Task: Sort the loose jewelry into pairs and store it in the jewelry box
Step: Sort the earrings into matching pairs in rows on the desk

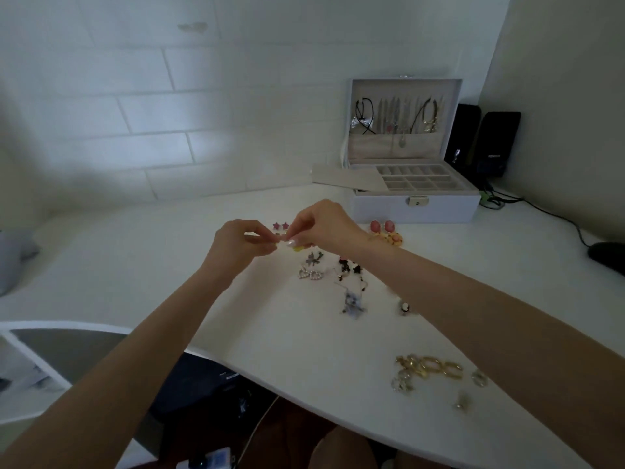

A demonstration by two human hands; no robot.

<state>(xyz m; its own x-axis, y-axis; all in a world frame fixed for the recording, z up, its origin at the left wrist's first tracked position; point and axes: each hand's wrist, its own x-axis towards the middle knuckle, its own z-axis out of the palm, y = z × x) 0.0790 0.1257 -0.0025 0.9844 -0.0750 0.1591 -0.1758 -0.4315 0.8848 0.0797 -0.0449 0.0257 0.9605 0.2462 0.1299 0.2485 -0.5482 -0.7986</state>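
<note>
Over the middle of the white table, my left hand (238, 243) and my right hand (323, 225) meet, fingertips pinched together on a small yellow earring (297, 248). Loose jewelry lies beyond and to the right of them: two pink star studs (280, 226), pink oval earrings (382, 227), a peach flower piece (394, 238), silver heart earrings (310, 274), dark pieces (348, 267), a grey-blue piece (353, 304). Gold and clear pieces (429, 368) lie near the front edge. The white jewelry box (414, 208) stands open at the back right, its compartment tray (419, 179) showing.
Necklaces (395, 118) hang inside the box lid. A loose tray cover (348, 179) leans on the box's left side. Two black speakers (482, 140) stand behind the box, with cables and a black mouse (608, 255) at the right. A white brick wall backs the table.
</note>
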